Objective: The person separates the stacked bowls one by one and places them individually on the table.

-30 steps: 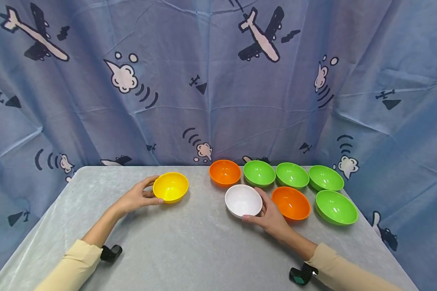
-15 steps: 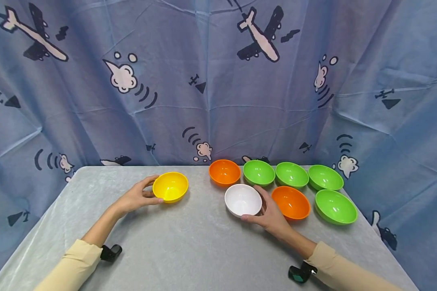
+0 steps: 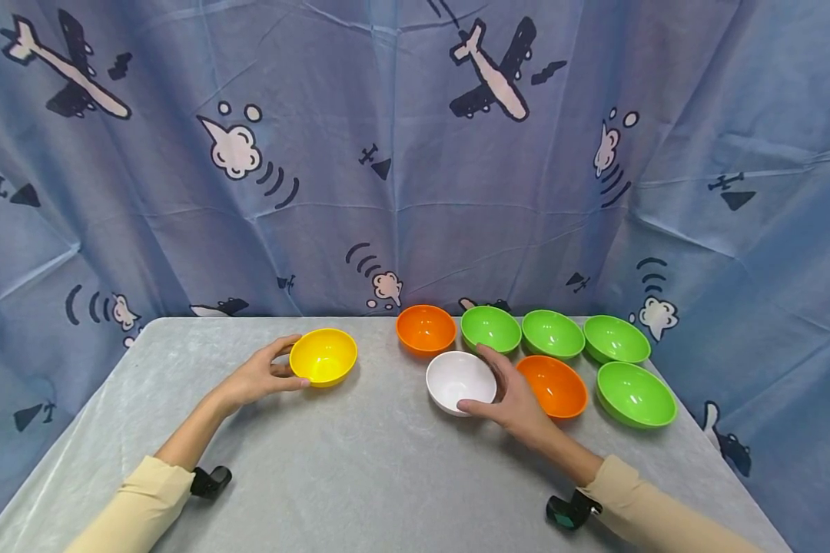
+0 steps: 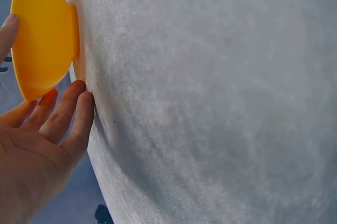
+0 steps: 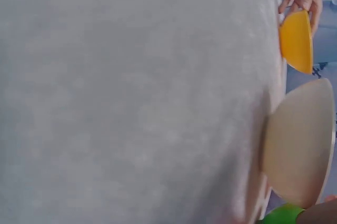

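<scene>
On the left of the table, my left hand (image 3: 266,374) holds the yellow bowl (image 3: 323,358) by its left side, thumb at the front and fingers behind. In the left wrist view the thumb touches the rim of the yellow bowl (image 4: 45,40), and the lower fingers reach the tablecloth. The white bowl (image 3: 456,380) stands upright nearer the middle. Around its right side is my right hand (image 3: 515,399), its fingers spread and the index raised off the rim. The right wrist view shows the white bowl (image 5: 300,142) on the table, with most of that hand out of frame.
An orange bowl (image 3: 426,330) and several green bowls, one of them a green bowl (image 3: 553,333), line the back edge. A second orange bowl (image 3: 553,386) and another green bowl (image 3: 636,394) stand right of my right hand. A blue curtain (image 3: 318,153) hangs behind the table.
My right hand has loosened around the white bowl; its index finger has risen off the rim and the thumb has shifted slightly. The left hand and the bowls have kept their places.
</scene>
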A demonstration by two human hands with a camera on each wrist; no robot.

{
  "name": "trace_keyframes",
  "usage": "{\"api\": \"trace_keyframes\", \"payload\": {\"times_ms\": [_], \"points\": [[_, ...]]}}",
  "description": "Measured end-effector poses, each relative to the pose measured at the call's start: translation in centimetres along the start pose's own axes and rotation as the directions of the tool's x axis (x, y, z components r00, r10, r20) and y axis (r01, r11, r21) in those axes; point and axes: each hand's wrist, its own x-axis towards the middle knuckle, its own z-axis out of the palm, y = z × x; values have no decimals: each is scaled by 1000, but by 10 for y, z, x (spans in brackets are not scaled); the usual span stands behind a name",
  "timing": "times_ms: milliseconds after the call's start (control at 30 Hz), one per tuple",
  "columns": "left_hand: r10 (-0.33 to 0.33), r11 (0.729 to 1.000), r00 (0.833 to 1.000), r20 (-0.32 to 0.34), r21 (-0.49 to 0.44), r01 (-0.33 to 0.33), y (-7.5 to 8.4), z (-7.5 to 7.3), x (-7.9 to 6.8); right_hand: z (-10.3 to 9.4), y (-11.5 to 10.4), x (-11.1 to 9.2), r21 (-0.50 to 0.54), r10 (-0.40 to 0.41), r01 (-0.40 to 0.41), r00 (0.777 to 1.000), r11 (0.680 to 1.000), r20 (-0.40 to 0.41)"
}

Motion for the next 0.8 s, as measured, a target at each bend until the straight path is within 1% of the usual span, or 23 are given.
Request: {"api": "trace_keyframes", "payload": {"times_ms": [167,433,567,800], "points": [[-3,1000,1000,0,-3,3,-1,0,0,-3,-4,7,76,-59,60,998,995,-16],[-18,1000,1000,-1,-1,18,-2,0,0,-2,-11,16,95,-124,125,992,988,-14],[-15,1000,1000,-2,-7,15,-1,0,0,2,-13,22,101,-128,128,992,987,-13],[-6,1000,1000,-3,-15,6,0,0,1,13,-14,31,128,-111,110,994,986,7]]}}
